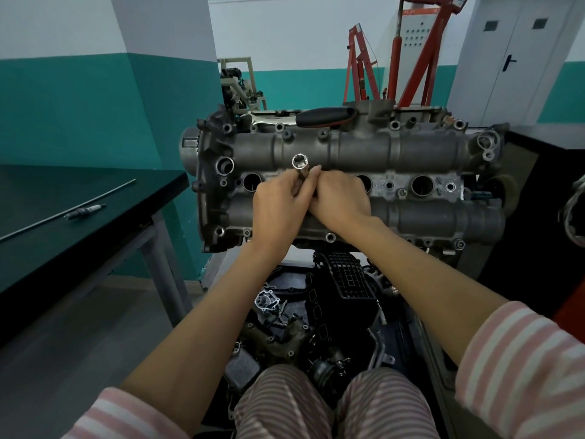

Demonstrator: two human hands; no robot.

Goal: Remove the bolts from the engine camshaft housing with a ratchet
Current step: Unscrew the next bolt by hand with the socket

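The grey camshaft housing (364,147) lies across the middle of the view, with several bolt bosses along its edges. Both my hands meet over its left centre. My left hand (278,205) grips a long silver socket (299,164) whose open hex end points up toward me. My right hand (340,198) is pressed against the left hand and the socket's lower part, fingers curled round it. What lies beneath the hands is hidden. A ratchet with a black handle (326,117) and chrome shaft rests on the far edge of the engine.
A dark bench (79,198) at left carries a spark plug (85,211) and a thin rod. Loose engine parts (316,312) lie in a heap below the engine, by my knees. A red engine hoist (411,58) stands behind. A dark surface (538,160) sits at right.
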